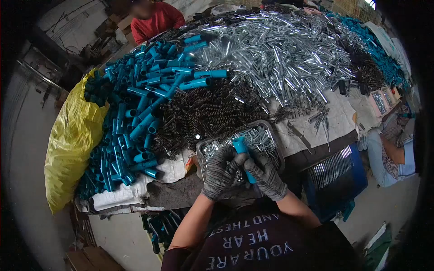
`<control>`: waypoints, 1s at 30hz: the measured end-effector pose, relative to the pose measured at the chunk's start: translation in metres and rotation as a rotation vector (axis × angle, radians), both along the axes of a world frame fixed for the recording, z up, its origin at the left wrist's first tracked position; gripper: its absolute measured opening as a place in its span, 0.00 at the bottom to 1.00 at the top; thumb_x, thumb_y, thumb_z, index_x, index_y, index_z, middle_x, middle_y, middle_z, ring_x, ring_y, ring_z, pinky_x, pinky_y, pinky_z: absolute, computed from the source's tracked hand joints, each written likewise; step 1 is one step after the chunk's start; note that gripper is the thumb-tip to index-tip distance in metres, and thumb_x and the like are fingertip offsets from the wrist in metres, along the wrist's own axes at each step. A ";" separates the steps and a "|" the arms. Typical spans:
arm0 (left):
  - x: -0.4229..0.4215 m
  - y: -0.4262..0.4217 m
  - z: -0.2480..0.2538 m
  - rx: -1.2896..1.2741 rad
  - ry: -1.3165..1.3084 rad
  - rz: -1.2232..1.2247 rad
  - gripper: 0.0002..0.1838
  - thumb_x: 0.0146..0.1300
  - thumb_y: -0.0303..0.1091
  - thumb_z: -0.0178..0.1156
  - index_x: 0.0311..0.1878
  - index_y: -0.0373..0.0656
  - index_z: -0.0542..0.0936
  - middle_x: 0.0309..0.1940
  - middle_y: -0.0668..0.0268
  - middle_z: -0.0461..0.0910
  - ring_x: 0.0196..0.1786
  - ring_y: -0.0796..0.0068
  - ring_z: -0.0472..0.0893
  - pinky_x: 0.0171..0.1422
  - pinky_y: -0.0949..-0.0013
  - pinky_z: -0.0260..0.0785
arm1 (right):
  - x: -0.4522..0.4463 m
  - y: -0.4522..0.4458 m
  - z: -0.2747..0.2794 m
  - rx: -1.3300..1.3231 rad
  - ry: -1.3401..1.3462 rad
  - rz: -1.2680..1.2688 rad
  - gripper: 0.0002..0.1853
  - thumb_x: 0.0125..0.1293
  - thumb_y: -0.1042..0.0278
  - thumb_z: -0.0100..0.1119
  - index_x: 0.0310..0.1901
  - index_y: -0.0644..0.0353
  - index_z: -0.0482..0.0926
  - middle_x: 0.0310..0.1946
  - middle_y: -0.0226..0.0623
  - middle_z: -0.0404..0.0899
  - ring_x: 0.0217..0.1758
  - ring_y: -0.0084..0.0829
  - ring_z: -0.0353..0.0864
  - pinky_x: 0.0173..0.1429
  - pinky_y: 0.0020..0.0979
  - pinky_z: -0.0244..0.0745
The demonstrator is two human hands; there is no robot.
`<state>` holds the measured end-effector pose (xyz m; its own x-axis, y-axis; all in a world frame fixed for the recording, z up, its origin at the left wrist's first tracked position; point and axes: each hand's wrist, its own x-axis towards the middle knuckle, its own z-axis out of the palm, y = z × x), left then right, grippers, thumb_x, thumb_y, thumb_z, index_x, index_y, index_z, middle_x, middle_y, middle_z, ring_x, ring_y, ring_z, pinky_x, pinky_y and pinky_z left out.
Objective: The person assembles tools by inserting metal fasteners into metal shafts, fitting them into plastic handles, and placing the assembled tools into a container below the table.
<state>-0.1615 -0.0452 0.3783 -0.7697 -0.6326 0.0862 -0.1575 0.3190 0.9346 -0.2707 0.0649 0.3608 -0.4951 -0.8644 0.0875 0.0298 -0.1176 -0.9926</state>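
A teal plastic tube point(241, 145) with a flared upper end is held upright and slightly tilted before my chest. My right hand point(267, 178), in a grey knit glove, is closed round its lower part. My left hand point(222, 172), gloved alike, has its thumb and fingers closed against the tube's side. Just beyond and under the hands is a clear plastic tub point(278, 147) of small metal parts, partly hidden by the gloves. Dark coil springs point(199, 110) lie heaped behind that tub.
Teal tubes point(147, 119) pile up at left beside a yellow sack point(72, 140). Shiny metal tubes point(280, 54) cover the table's back. At right are tweezers point(300, 137), a blue crate point(341, 174) holding metal rods, and another person's leg point(382, 158). A person in red point(156, 20) is across the table.
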 end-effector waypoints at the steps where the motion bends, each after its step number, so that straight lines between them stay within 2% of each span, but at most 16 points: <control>1: 0.003 -0.003 0.003 -0.173 -0.059 -0.008 0.13 0.60 0.39 0.63 0.41 0.39 0.78 0.29 0.64 0.79 0.33 0.73 0.77 0.36 0.69 0.68 | -0.001 -0.004 -0.003 -0.091 0.411 -0.112 0.27 0.66 0.50 0.53 0.60 0.60 0.67 0.29 0.30 0.74 0.26 0.21 0.76 0.26 0.23 0.71; 2: 0.005 -0.010 0.005 -0.356 -0.348 -0.053 0.14 0.60 0.40 0.60 0.45 0.42 0.78 0.34 0.58 0.80 0.36 0.63 0.79 0.41 0.65 0.71 | -0.004 0.011 0.003 0.217 -0.038 0.047 0.24 0.65 0.50 0.54 0.54 0.61 0.71 0.28 0.30 0.74 0.24 0.21 0.75 0.25 0.23 0.71; 3: 0.005 -0.013 0.006 -0.357 -0.348 -0.053 0.14 0.60 0.40 0.60 0.45 0.42 0.78 0.34 0.58 0.80 0.36 0.63 0.79 0.41 0.65 0.71 | -0.008 0.012 -0.006 0.196 -0.228 0.055 0.22 0.65 0.50 0.54 0.51 0.61 0.72 0.27 0.30 0.74 0.24 0.21 0.74 0.25 0.24 0.71; 4: 0.005 -0.015 0.007 -0.473 -0.519 -0.092 0.14 0.60 0.41 0.58 0.46 0.47 0.79 0.40 0.57 0.79 0.42 0.59 0.79 0.45 0.60 0.71 | -0.010 0.011 -0.011 0.174 -0.418 0.063 0.21 0.65 0.51 0.55 0.48 0.61 0.72 0.27 0.30 0.74 0.24 0.21 0.74 0.25 0.24 0.71; 6: 0.002 -0.020 -0.003 -0.587 -0.743 -0.130 0.16 0.57 0.41 0.56 0.49 0.54 0.78 0.48 0.56 0.76 0.48 0.55 0.78 0.51 0.55 0.71 | -0.012 0.011 -0.011 0.171 -0.495 0.075 0.18 0.65 0.52 0.56 0.43 0.60 0.72 0.25 0.29 0.73 0.23 0.20 0.74 0.25 0.23 0.71; 9: 0.004 -0.024 -0.015 -0.697 -0.753 -0.161 0.16 0.58 0.41 0.54 0.49 0.53 0.78 0.47 0.56 0.76 0.49 0.55 0.77 0.52 0.54 0.70 | -0.011 0.010 -0.012 0.164 -0.428 0.070 0.18 0.64 0.51 0.57 0.43 0.60 0.72 0.25 0.30 0.73 0.22 0.21 0.74 0.23 0.24 0.71; 11: 0.004 -0.023 -0.014 -0.626 -0.731 -0.109 0.15 0.58 0.41 0.54 0.48 0.52 0.78 0.46 0.56 0.77 0.48 0.55 0.78 0.52 0.53 0.70 | -0.010 0.010 -0.017 0.141 -0.691 0.080 0.19 0.62 0.51 0.58 0.42 0.60 0.73 0.25 0.31 0.75 0.22 0.23 0.76 0.20 0.25 0.71; 12: 0.004 -0.023 -0.014 -0.556 -0.712 -0.059 0.14 0.59 0.41 0.53 0.47 0.52 0.79 0.44 0.57 0.77 0.47 0.56 0.78 0.51 0.53 0.70 | -0.011 0.010 -0.018 0.142 -0.691 0.079 0.19 0.62 0.51 0.58 0.42 0.60 0.73 0.25 0.31 0.75 0.22 0.23 0.76 0.20 0.25 0.71; 14: 0.002 -0.019 -0.010 -0.561 -0.742 0.032 0.11 0.58 0.36 0.55 0.45 0.49 0.78 0.41 0.57 0.79 0.43 0.56 0.79 0.48 0.56 0.71 | -0.014 0.011 -0.021 0.139 -0.891 0.152 0.24 0.61 0.49 0.58 0.52 0.57 0.71 0.22 0.33 0.76 0.17 0.25 0.74 0.17 0.25 0.70; 16: 0.005 -0.022 -0.019 -0.398 -0.049 0.067 0.09 0.55 0.27 0.60 0.40 0.44 0.77 0.35 0.61 0.79 0.37 0.63 0.80 0.43 0.64 0.73 | -0.014 0.012 -0.016 0.129 -0.887 0.170 0.25 0.61 0.47 0.57 0.53 0.56 0.71 0.22 0.33 0.76 0.17 0.25 0.74 0.17 0.26 0.70; 17: 0.002 -0.019 -0.022 -0.155 0.087 0.080 0.09 0.51 0.20 0.63 0.34 0.40 0.75 0.30 0.66 0.78 0.33 0.75 0.78 0.38 0.72 0.72 | -0.014 0.012 -0.013 0.115 -0.881 0.188 0.26 0.61 0.46 0.56 0.54 0.55 0.70 0.22 0.33 0.76 0.16 0.26 0.73 0.16 0.26 0.69; 18: -0.001 -0.013 -0.011 -0.154 0.086 0.080 0.09 0.51 0.20 0.63 0.34 0.40 0.75 0.30 0.66 0.78 0.33 0.75 0.78 0.38 0.72 0.72 | -0.014 0.013 -0.008 0.115 -0.882 0.187 0.26 0.61 0.46 0.56 0.54 0.55 0.70 0.22 0.33 0.76 0.16 0.26 0.73 0.16 0.26 0.69; 20: -0.004 -0.006 0.005 0.492 0.316 0.111 0.07 0.51 0.20 0.63 0.31 0.39 0.75 0.28 0.69 0.76 0.33 0.82 0.75 0.36 0.76 0.70 | -0.011 0.012 -0.001 0.097 -1.013 0.201 0.25 0.62 0.41 0.52 0.43 0.58 0.74 0.25 0.34 0.77 0.19 0.25 0.75 0.18 0.26 0.69; 23: -0.008 -0.003 -0.004 0.241 0.261 0.078 0.07 0.51 0.20 0.64 0.32 0.36 0.75 0.27 0.68 0.77 0.33 0.81 0.76 0.37 0.76 0.71 | -0.005 0.008 -0.008 0.013 -1.121 0.285 0.24 0.64 0.41 0.49 0.45 0.57 0.73 0.26 0.34 0.77 0.18 0.25 0.74 0.17 0.25 0.68; 27: -0.013 0.012 0.019 0.356 0.299 0.085 0.13 0.50 0.22 0.65 0.40 0.37 0.75 0.29 0.68 0.77 0.34 0.79 0.76 0.43 0.74 0.71 | 0.000 0.006 -0.011 -0.114 -1.310 0.333 0.26 0.67 0.41 0.44 0.51 0.57 0.70 0.26 0.33 0.78 0.18 0.25 0.74 0.17 0.25 0.67; 30: -0.014 0.017 0.012 0.303 0.282 0.190 0.16 0.51 0.24 0.66 0.43 0.39 0.72 0.29 0.69 0.75 0.35 0.79 0.76 0.44 0.74 0.70 | 0.001 0.007 -0.013 -0.174 -1.416 0.446 0.26 0.67 0.41 0.44 0.52 0.56 0.69 0.27 0.32 0.78 0.18 0.24 0.73 0.17 0.24 0.68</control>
